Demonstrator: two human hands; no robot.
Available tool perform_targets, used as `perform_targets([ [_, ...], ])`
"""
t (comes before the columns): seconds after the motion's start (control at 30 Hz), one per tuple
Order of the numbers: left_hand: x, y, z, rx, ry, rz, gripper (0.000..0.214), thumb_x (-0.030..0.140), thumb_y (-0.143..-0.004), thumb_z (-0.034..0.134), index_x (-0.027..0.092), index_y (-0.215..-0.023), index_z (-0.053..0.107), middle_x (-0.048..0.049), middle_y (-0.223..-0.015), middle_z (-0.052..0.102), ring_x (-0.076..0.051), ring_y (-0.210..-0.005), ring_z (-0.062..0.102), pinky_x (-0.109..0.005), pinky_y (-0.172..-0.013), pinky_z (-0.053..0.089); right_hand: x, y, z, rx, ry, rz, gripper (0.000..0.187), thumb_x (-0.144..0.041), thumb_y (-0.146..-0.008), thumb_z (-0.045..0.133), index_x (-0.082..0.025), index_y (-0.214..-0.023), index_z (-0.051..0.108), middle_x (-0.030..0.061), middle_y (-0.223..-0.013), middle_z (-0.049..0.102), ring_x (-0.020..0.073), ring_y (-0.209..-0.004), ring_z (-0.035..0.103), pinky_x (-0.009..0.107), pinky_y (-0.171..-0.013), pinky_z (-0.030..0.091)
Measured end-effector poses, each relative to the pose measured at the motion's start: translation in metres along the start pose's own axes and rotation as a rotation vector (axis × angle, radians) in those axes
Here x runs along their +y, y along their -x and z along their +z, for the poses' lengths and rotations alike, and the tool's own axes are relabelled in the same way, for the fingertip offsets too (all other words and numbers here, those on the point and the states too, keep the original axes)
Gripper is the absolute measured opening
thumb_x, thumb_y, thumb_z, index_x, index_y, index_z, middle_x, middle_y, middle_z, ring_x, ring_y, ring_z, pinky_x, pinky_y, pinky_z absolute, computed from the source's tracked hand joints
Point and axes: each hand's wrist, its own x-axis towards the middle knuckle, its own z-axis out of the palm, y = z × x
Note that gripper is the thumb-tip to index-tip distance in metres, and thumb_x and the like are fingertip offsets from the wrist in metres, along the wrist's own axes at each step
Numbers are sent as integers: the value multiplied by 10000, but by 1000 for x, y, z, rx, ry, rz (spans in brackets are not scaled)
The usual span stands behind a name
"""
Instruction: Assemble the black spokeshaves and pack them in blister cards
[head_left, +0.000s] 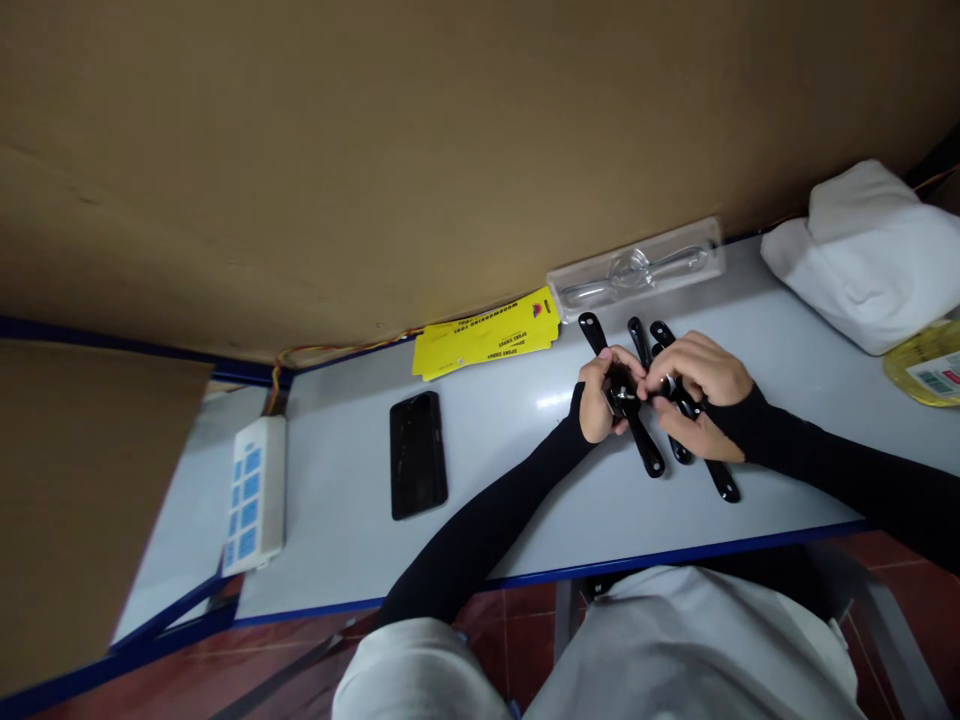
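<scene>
Three long black tool handles (pixel 646 452) lie side by side on the pale table (pixel 517 480). My left hand (pixel 604 398) is closed around the middle of the leftmost one, where a small metal part shows. My right hand (pixel 694 385) rests over the other two handles, fingers pinched at the same metal part. Both arms wear black sleeves.
A black phone (pixel 417 455) lies left of my hands. Yellow printed cards (pixel 486 336) and a clear plastic blister pack (pixel 637 268) sit at the back by a cardboard wall. A white bag (pixel 862 255) and yellow packet (pixel 926 362) are at right; a power strip (pixel 253 492) at left.
</scene>
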Motion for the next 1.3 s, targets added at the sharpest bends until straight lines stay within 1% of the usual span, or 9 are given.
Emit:
perform_targets([
  [0.1, 0, 3, 2, 54, -43, -6, 574, 743, -932, 529, 185, -804, 572, 30, -588, 577, -79, -273, 400, -205, -220, 255, 0, -2, 5, -74, -90, 196, 111, -234, -896, 749, -236, -998, 791, 18, -887, 708, 131, -681, 546, 282, -579, 452],
  [0.23, 1, 3, 4, 32, -46, 2, 585, 749, -927, 530, 178, -811, 585, 24, -593, 585, -81, -249, 387, -224, -209, 234, -1, -3, 4, -86, -48, -24, 406, -36, -876, 572, -216, -515, 618, 44, -904, 698, 186, -892, 572, 302, -696, 491],
  [0.4, 1, 1, 2, 24, -19, 6, 559, 727, -946, 522, 189, -805, 572, 21, -588, 597, -79, -256, 373, -226, -228, 215, -6, 1, -1, -81, -48, 92, 413, 0, -743, 566, -242, -973, 810, 72, -1066, 654, 185, -887, 575, 264, -570, 453],
  [0.53, -1, 0, 1, 39, 10, 16, 566, 725, -949, 515, 180, -815, 594, 19, -581, 590, -83, -268, 389, -224, -236, 217, -9, 2, -2, -170, -178, 125, 257, -12, -735, 598, -219, -664, 732, 51, -923, 666, 171, -846, 578, 239, -530, 411],
  [0.67, -1, 1, 2, 34, -3, 25, 574, 736, -938, 528, 179, -817, 586, 21, -592, 593, -76, -257, 373, -221, -231, 226, -10, 2, -3, -131, -187, 320, 421, -26, -720, 606, -226, -1042, 787, 17, -1070, 606, 53, -568, 368, 238, -480, 367],
  [0.8, 1, 1, 3, 39, -8, 28, 594, 755, -925, 538, 177, -802, 596, 27, -568, 577, -81, -251, 383, -217, -227, 233, -11, 1, -4, -233, -323, 272, 200, -61, -785, 615, -198, -699, 734, 16, -936, 614, 73, -619, 450, 248, -534, 387],
  [0.97, -1, 0, 4, 68, -8, 39, 593, 750, -940, 519, 180, -795, 594, 14, -593, 595, -71, -269, 388, -209, -236, 234, -12, 1, -6, -156, -250, 324, 345, -48, -717, 630, -224, -983, 761, 10, -1007, 578, 61, -580, 389, 244, -499, 370],
  [1.13, 0, 0, 4, 46, -1, 31, 593, 742, -947, 508, 176, -795, 601, 12, -598, 593, -73, -279, 379, -210, -246, 229, -15, 4, -6, -154, -134, 159, 205, -35, -716, 606, -187, -585, 565, 21, -834, 584, 123, -699, 480, 271, -553, 359],
  [1.3, 0, 2, 4, 85, -39, 26, 591, 766, -921, 527, 194, -778, 567, 25, -567, 571, -84, -265, 379, -218, -230, 233, -13, 0, 6, -79, -260, 516, 441, -263, -778, 811, -195, -1206, 733, 28, -921, 664, 106, -638, 520, 221, -449, 386],
])
